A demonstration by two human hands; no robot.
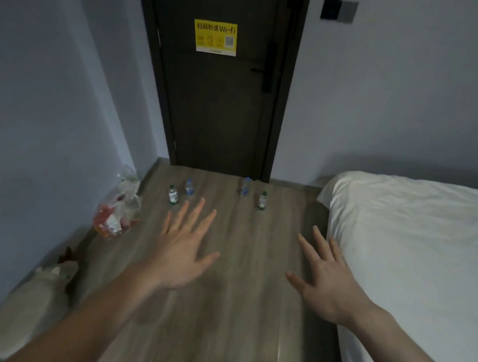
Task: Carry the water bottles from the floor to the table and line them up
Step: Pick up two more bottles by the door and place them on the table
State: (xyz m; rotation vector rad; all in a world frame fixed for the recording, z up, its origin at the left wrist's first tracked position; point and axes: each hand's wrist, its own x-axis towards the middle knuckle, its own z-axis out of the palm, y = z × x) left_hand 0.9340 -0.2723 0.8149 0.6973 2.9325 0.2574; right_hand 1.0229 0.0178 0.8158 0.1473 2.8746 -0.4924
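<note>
Four small clear plastic water bottles stand upright on the wood-grain floor (220, 269) before the dark door (220, 102): a green-capped one (173, 194), a blue-capped one (189, 187), another blue-capped (245, 187), another green-capped (263, 200). Their labels are too small to read. The left hand (184, 252) and right hand (326, 279) reach forward with fingers spread flat, each grip wide and holding nothing. The white bed (420, 250) is cut off at right.
</note>
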